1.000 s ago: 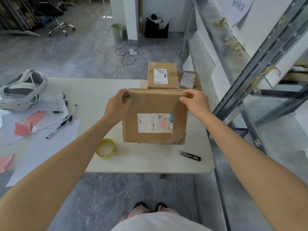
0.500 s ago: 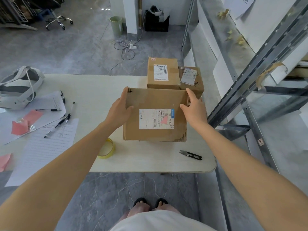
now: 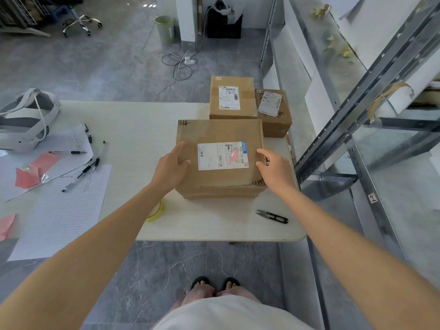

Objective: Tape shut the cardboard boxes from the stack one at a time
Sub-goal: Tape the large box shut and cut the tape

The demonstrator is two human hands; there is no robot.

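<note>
On the pale table, the cardboard box lies at frame centre. Your left hand and right hand touch its edges, grip loose, holding nothing. Its lower-right flap seems raised; tape over it may wrinkle.
</note>
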